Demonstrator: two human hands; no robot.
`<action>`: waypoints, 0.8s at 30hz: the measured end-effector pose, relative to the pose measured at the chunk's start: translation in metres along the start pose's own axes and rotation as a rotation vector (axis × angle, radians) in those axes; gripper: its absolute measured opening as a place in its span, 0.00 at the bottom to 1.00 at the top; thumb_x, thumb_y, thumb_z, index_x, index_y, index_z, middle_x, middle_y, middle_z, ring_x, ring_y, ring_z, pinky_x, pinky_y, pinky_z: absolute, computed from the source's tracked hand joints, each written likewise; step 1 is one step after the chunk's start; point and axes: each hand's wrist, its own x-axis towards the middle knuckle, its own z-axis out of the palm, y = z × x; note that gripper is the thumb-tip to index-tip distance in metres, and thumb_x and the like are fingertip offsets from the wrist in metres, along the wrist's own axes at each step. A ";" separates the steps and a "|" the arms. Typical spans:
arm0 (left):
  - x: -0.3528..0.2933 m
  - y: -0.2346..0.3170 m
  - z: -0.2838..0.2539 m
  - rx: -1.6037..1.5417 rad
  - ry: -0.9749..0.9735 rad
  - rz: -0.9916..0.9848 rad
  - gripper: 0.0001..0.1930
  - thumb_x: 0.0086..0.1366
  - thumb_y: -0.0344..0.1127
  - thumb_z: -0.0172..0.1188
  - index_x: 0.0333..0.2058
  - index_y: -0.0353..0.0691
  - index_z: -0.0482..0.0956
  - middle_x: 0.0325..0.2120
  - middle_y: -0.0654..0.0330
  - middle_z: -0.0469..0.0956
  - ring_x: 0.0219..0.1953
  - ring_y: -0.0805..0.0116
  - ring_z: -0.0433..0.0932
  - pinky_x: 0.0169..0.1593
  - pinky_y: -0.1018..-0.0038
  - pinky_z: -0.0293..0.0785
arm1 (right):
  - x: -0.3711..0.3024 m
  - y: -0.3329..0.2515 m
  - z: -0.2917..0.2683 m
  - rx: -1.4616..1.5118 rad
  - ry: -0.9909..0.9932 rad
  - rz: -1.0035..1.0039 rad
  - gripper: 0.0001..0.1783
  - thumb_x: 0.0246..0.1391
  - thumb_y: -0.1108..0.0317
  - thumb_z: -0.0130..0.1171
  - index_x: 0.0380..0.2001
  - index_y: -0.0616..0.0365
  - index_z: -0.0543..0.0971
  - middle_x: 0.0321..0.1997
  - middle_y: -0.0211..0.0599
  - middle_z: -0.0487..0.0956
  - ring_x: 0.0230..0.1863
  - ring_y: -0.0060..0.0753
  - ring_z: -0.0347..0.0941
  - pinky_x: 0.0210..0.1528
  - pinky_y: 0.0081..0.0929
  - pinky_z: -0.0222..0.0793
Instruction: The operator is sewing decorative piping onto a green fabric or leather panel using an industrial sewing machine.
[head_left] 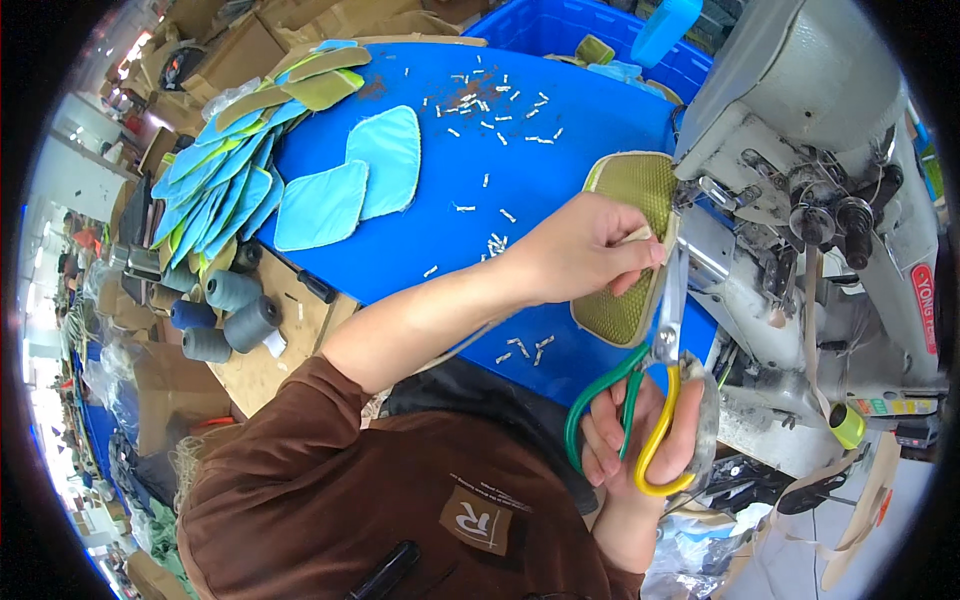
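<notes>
Just beside the grey sewing machine (800, 120), an olive mesh pad (610, 315) sits at the machine's left side, over the blue table (430, 240); the person's left hand (590, 245) lies across it, thumb and fingers pinching a small pale strip (636, 235) near the edge facing the machine; the right hand (640, 430), below the machine's needle end, grasps the scissors (667, 345) (one handle green, the other yellow), blades pointing up along that edge; whether they touch it I cannot tell; two light-blue pads (395, 165) lie overlapping well left of the machine, a heaped pile of pads (220, 200) farther left from it; short pale scraps (475, 100) lie scattered between pile and machine.
</notes>
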 end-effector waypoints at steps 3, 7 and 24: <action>0.001 0.012 0.002 0.463 0.178 0.274 0.15 0.63 0.44 0.67 0.30 0.39 0.76 0.16 0.67 0.71 0.18 0.75 0.69 0.23 0.76 0.63 | -0.007 0.000 -0.018 -0.366 0.121 -0.127 0.37 0.64 0.29 0.34 0.39 0.59 0.65 0.17 0.32 0.65 0.09 0.24 0.60 0.08 0.21 0.63; 0.006 0.017 0.006 0.906 0.278 0.508 0.16 0.58 0.45 0.69 0.32 0.39 0.75 0.16 0.60 0.72 0.19 0.64 0.74 0.27 0.68 0.69 | -0.011 -0.021 -0.034 -0.606 0.171 -0.128 0.35 0.65 0.32 0.37 0.39 0.59 0.63 0.17 0.33 0.65 0.09 0.23 0.60 0.08 0.20 0.63; 0.025 -0.006 -0.019 0.860 0.235 0.658 0.04 0.61 0.34 0.64 0.33 0.41 0.80 0.23 0.56 0.80 0.27 0.59 0.80 0.32 0.67 0.74 | -0.005 -0.146 -0.001 -1.311 0.243 0.215 0.44 0.39 0.30 0.71 0.36 0.65 0.71 0.19 0.30 0.70 0.14 0.23 0.65 0.13 0.22 0.62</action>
